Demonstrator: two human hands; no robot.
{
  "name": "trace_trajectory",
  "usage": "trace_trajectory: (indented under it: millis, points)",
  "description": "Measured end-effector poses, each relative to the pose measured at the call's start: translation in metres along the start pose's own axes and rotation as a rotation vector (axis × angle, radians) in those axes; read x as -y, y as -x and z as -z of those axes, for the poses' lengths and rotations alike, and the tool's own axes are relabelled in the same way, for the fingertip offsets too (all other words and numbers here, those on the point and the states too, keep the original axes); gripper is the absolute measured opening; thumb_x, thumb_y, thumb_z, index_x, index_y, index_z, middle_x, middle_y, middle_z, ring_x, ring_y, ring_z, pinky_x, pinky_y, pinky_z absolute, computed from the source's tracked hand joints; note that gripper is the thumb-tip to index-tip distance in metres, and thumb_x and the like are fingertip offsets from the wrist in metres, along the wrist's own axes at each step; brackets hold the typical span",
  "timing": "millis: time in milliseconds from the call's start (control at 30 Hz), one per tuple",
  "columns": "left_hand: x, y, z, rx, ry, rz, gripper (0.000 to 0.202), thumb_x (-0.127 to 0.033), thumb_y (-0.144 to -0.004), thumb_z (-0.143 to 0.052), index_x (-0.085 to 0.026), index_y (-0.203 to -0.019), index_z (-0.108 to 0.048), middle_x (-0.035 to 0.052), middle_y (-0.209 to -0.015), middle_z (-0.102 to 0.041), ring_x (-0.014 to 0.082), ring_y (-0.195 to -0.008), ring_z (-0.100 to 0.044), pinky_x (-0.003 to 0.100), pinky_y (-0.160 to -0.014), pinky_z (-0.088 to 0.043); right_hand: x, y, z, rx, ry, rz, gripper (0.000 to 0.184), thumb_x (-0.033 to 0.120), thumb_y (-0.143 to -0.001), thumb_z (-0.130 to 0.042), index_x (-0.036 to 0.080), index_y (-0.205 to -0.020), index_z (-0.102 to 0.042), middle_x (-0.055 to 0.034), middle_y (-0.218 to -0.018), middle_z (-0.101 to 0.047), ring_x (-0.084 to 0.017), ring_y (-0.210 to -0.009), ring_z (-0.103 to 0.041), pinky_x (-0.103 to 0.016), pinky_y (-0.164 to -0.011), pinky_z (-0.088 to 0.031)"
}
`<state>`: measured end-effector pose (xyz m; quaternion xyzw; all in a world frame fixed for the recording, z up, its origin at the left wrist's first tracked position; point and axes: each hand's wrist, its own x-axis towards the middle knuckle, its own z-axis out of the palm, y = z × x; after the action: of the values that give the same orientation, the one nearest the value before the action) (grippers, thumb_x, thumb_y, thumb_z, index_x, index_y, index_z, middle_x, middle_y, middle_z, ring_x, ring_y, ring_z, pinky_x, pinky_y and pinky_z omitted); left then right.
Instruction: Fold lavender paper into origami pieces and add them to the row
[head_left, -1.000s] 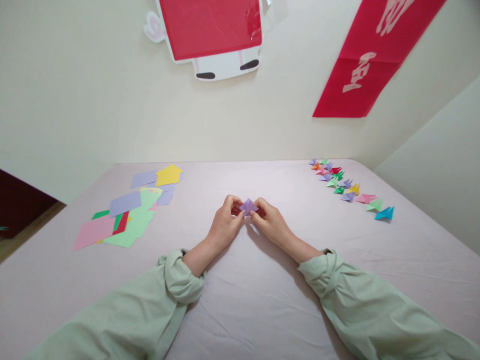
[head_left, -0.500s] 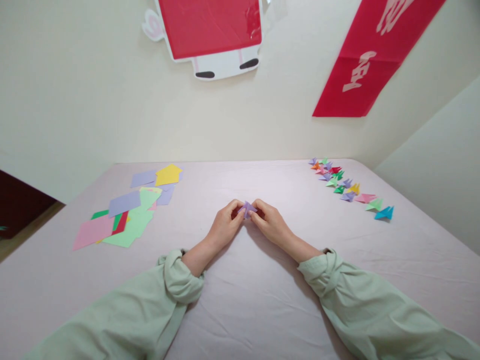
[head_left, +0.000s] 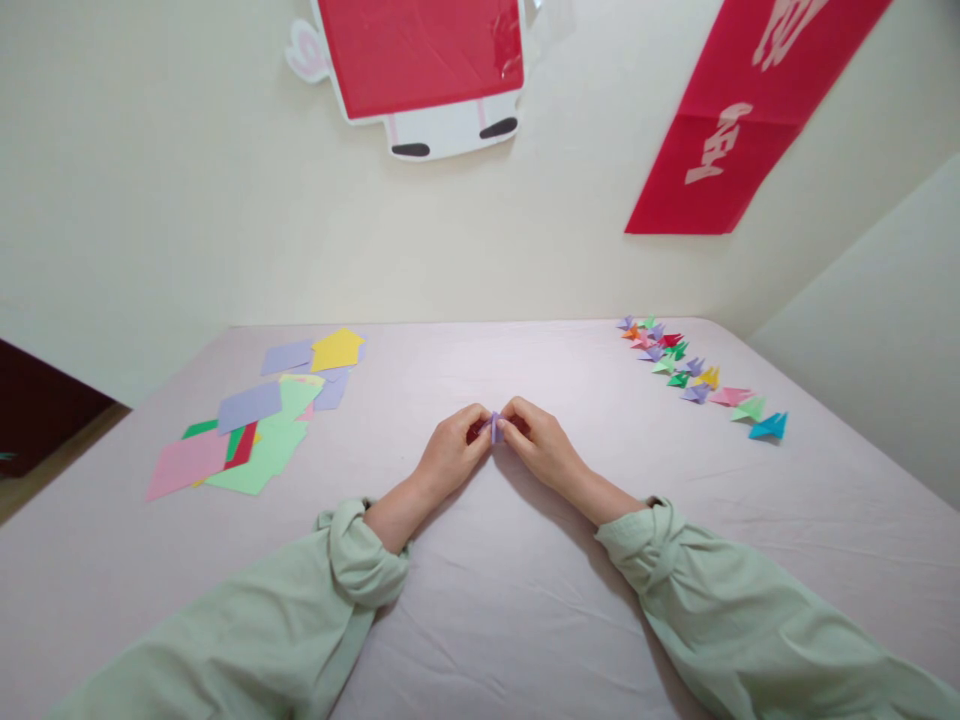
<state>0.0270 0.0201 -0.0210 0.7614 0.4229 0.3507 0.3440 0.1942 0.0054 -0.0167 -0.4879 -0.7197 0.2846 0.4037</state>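
Note:
Between my fingertips, at the middle of the table, is a small folded piece of purple origami paper (head_left: 496, 428). My left hand (head_left: 455, 443) pinches its left side between thumb and fingers. From the other side, my right hand (head_left: 541, 440) pinches the right part, its thumb pressed near the centre. Most of the paper is covered by the fingers, and only a narrow upright strip shows. Both hands rest low, close to the cloth surface.
On the left lie loose coloured sheets, among them a pink sheet (head_left: 186, 468), a green sheet (head_left: 259, 460) and a yellow sheet (head_left: 337, 350). Several folded paper figures run along the right, a blue figure (head_left: 769, 427) nearest. A pale cloth (head_left: 487, 620) covers the table, which meets the wall behind.
The purple paper showed wide pointed flaps before; now just a narrow strip is visible between the thumbs. My left hand has shifted slightly right and turned a little.

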Motion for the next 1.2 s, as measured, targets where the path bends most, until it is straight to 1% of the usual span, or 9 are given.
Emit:
trace_trajectory:
  millis: [133,233,500,633,733,900,1033,1100,1200]
  points:
    - [-0.001,0.001,0.001,0.000,0.044,-0.003,0.016,-0.029,-0.089,-0.048,-0.019,-0.092,-0.060,0.0004,-0.084,-0.064,0.0141,-0.076,-0.056,0.024,-0.072,-0.042,-0.001,0.000,-0.001,0.005,0.034,0.010,0.013,0.023,-0.087,-0.049,0.021,-0.074,-0.051,0.0024,-0.068,-0.052,-0.014,-0.063,-0.047,-0.026,-0.061,-0.036]
    - [-0.001,0.001,0.001,0.004,0.040,-0.005,0.018,-0.027,-0.089,-0.046,-0.019,-0.089,-0.061,0.0004,-0.083,-0.063,0.0147,-0.078,-0.056,0.024,-0.074,-0.042,-0.002,0.001,-0.001,0.009,0.061,0.017,0.013,0.022,-0.086,-0.050,0.021,-0.073,-0.051,0.0023,-0.068,-0.052,-0.014,-0.063,-0.046,-0.026,-0.060,-0.035]
    - [-0.004,-0.001,0.003,0.011,0.077,0.007,0.020,-0.028,-0.090,-0.045,-0.018,-0.077,-0.058,-0.0017,-0.072,-0.055,0.0132,-0.071,-0.051,0.023,-0.068,-0.039,-0.004,0.001,-0.002,0.018,0.108,0.009,0.014,0.023,-0.088,-0.049,0.021,-0.073,-0.051,0.0026,-0.067,-0.052,-0.014,-0.062,-0.046,-0.025,-0.061,-0.035]
    - [-0.004,-0.001,0.002,0.015,0.096,0.003,0.023,-0.030,-0.091,-0.045,-0.018,-0.076,-0.056,-0.0019,-0.071,-0.053,0.0129,-0.071,-0.050,0.023,-0.068,-0.040,-0.004,0.001,-0.002,0.025,0.131,0.000,0.016,0.023,-0.088,-0.049,0.021,-0.073,-0.051,0.0029,-0.067,-0.052,-0.013,-0.062,-0.046,-0.025,-0.061,-0.034]
    - [-0.002,0.000,0.001,0.037,0.124,0.020,0.022,-0.035,-0.091,-0.049,-0.017,-0.082,-0.058,-0.0017,-0.073,-0.056,0.0126,-0.070,-0.051,0.023,-0.067,-0.040,-0.005,0.001,-0.001,0.022,0.133,-0.021,0.015,0.023,-0.089,-0.049,0.021,-0.074,-0.051,0.0032,-0.067,-0.052,-0.013,-0.062,-0.046,-0.024,-0.061,-0.034]
    - [0.008,-0.002,-0.003,0.015,0.193,0.041,0.018,-0.033,-0.088,-0.053,-0.016,-0.088,-0.059,0.0003,-0.080,-0.060,0.0133,-0.073,-0.054,0.024,-0.068,-0.042,-0.008,0.000,-0.002,-0.007,0.057,-0.012,0.012,0.026,-0.089,-0.050,0.020,-0.079,-0.054,0.0007,-0.075,-0.055,-0.014,-0.068,-0.050,-0.025,-0.065,-0.039]
    - [0.010,-0.005,-0.002,-0.046,0.276,0.076,0.015,-0.030,-0.087,-0.054,-0.016,-0.085,-0.059,0.0006,-0.080,-0.061,0.0135,-0.075,-0.056,0.024,-0.071,-0.043,-0.008,-0.002,-0.004,-0.025,-0.097,0.031,0.007,0.026,-0.086,-0.054,0.020,-0.084,-0.054,-0.0041,-0.095,-0.058,-0.017,-0.089,-0.055,-0.029,-0.077,-0.044]
    - [0.008,-0.005,-0.001,-0.056,0.336,0.089,0.015,-0.029,-0.087,-0.054,-0.015,-0.085,-0.059,0.0008,-0.080,-0.061,0.0135,-0.076,-0.057,0.025,-0.072,-0.044,-0.009,-0.002,-0.004,0.001,-0.163,0.015,0.006,0.026,-0.085,-0.053,0.020,-0.084,-0.053,-0.0029,-0.092,-0.059,-0.017,-0.087,-0.055,-0.030,-0.077,-0.044]
    - [0.005,-0.006,0.000,-0.062,0.370,0.117,0.015,-0.029,-0.085,-0.057,-0.015,-0.084,-0.058,0.0005,-0.079,-0.061,0.0131,-0.075,-0.056,0.025,-0.072,-0.044,-0.010,-0.003,-0.004,-0.006,-0.199,-0.030,0.007,0.025,-0.083,-0.053,0.020,-0.080,-0.051,0.0014,-0.077,-0.055,-0.015,-0.072,-0.052,-0.028,-0.068,-0.042]
